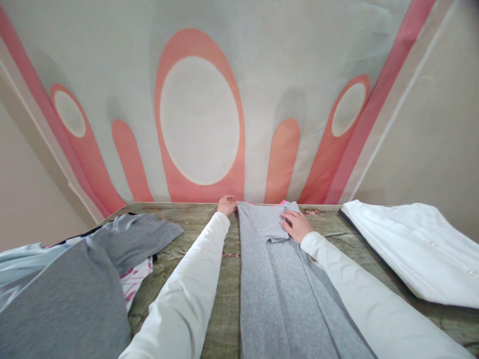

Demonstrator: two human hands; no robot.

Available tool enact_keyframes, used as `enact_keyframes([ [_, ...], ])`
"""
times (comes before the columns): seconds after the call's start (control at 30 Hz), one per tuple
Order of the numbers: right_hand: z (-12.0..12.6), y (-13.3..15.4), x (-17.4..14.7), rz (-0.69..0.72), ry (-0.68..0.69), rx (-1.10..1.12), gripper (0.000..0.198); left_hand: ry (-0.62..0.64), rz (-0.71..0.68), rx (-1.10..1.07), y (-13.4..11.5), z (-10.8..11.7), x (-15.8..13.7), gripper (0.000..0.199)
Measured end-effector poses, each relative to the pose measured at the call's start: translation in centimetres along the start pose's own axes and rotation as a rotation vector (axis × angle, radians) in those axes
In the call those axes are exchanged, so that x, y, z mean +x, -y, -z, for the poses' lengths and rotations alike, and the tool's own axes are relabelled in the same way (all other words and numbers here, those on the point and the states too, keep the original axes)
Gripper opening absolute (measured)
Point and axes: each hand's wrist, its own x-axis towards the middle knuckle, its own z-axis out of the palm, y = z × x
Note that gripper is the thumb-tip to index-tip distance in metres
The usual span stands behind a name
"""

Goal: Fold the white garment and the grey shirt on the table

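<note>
A light grey shirt (267, 284) lies lengthwise on the wooden-patterned table, its side folded inward in long creases. Pink trim shows along its far edge. At the shirt's far left corner is my left hand (226, 205), its fingers closed on the fabric; the fingertips are partly hidden. My right hand (297, 225) rests on the folded-over short sleeve near the far right corner, fingers stretched out and slightly bent over the cloth. White sleeves cover both of my forearms.
Left on the table (224, 309) is a loose pile with a darker grey shirt (75, 299) on top of a pink-patterned white garment (136, 281). A stack of folded white clothing (419, 249) lies at right. A wall backdrop (258, 75) with red shapes rises behind the table's far edge.
</note>
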Motion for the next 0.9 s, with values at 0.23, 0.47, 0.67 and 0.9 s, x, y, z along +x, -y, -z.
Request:
enact_keyframes([
  [0.23, -0.3, -0.4, 0.1, -0.006, 0.014, 0.004, 0.033, 0.018, 0.007, 0.052, -0.4, -0.4, -0.5, 0.048],
  [0.47, -0.4, -0.5, 0.1, -0.021, 0.011, 0.023, 0.033, 0.111, -0.005, 0.159, -0.4, -0.3, -1.5, 0.047],
  [0.67, -0.2, -0.6, 0.0, -0.024, -0.01, 0.033, 0.033, 0.019, -0.227, 0.385, -1.6, -0.6, -2.1, 0.048],
  [0.9, -0.4, -0.8, 0.1, -0.026, -0.03, 0.058, 0.03, 0.348, -0.504, 0.673, -3.7, -3.4, -6.2, 0.031],
])
